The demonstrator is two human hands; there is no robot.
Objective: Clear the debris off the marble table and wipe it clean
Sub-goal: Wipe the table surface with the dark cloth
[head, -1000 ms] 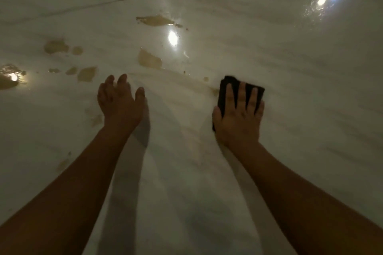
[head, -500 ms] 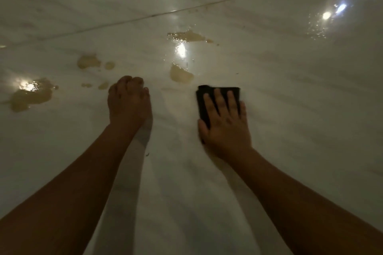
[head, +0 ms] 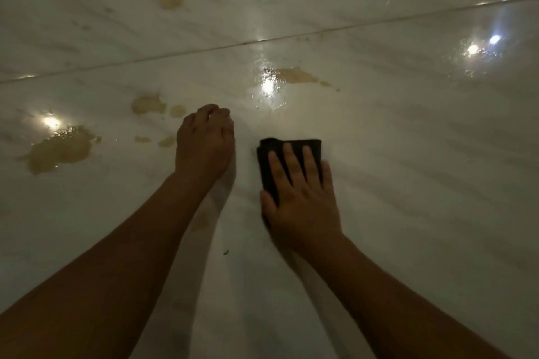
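**Marble Table Surface: Spills, Hands and Cloth Position**

1. Far left: a large brown puddle lies on the marble table, with a bright light reflection just beyond it.
2. Right of the puddle: a medium brown stain and several small brown spots lie near the left hand.
3. The left hand rests palm down on the marble. Its fingers are curled under at the far end; nothing is visible in its grip.
4. Below and between the two forearms: one small dark speck lies on the marble.
5. The black cloth is folded and lies flat on the marble, just right of the left hand but apart from it.
6. The right hand presses flat on the cloth, fingers straight and slightly spread. The cloth's far edge and left edge show past the fingers.
7. Beyond the cloth: a wet brown spill with a glare spot at its left end, well apart from the cloth.
8. A dark seam crosses the surface from left to right. Further brown stains lie on the slab beyond it.
9. Far right: two bright reflections sit on a wet, beaded patch.
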